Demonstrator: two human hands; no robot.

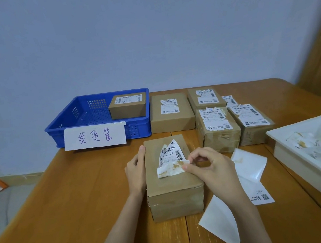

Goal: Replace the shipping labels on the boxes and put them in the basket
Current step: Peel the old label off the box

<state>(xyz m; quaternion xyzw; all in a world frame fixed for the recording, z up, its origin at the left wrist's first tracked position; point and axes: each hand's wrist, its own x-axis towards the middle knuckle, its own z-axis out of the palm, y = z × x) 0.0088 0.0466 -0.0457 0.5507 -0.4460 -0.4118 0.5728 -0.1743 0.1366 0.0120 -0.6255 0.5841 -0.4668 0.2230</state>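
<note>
While left hand (136,170) steadies the box (172,183), right fingers (188,166) pinch its label (171,160) edge.

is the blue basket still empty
No, one box with a clean label already sits in the far right corner of the blue basket.

I have a single wide-angle view from the head, looking forward and down across the wooden table (87,192), close over the near edge where both forearms enter from the bottom. It faces the far wall (143,31), with the blue basket (98,133) far left and a white tray (303,155) cut off at right.
</note>
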